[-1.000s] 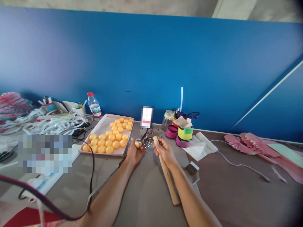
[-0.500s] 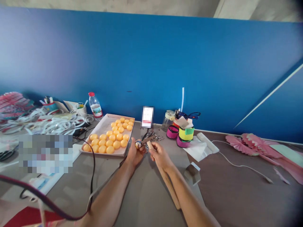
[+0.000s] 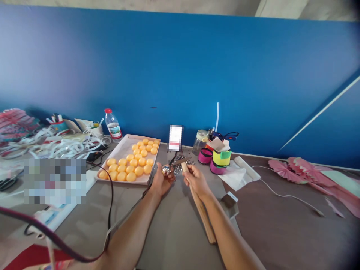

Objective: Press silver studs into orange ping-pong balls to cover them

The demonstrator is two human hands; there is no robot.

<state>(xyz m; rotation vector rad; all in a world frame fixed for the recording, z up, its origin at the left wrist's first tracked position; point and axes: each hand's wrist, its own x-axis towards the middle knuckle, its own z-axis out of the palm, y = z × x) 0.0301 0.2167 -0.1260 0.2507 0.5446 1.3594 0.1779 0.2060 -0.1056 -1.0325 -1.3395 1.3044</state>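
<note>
A broad blue partition (image 3: 180,75) is rising along the far side of the work surface, and a strip of pale wall (image 3: 140,5) is showing above it. A grey covering (image 3: 174,232) is spreading over the middle of the table, while the dark brown tabletop (image 3: 281,225) is showing on the right. Over the grey part, the left hand (image 3: 161,183) is gripping a shiny ball (image 3: 165,170), its fingers curling around it. Just to the right, the right hand (image 3: 197,182) is closing around the wooden handle of a tool (image 3: 201,213), whose dark, pointed head is sitting at the far end, near the ball. Small shiny pieces (image 3: 177,171) are lying scattered just beyond the hands.

To the left, a shallow box (image 3: 118,150) is holding rows of orange balls (image 3: 131,168), and a red-capped bottle (image 3: 114,129) is standing behind its far left corner. Farther left, white strips (image 3: 62,142) are lying in a tangle. On the far right side, a jar (image 3: 199,143) is standing near magenta bands (image 3: 205,156), and pink pleated paper (image 3: 299,168) is lying near the right edge.
</note>
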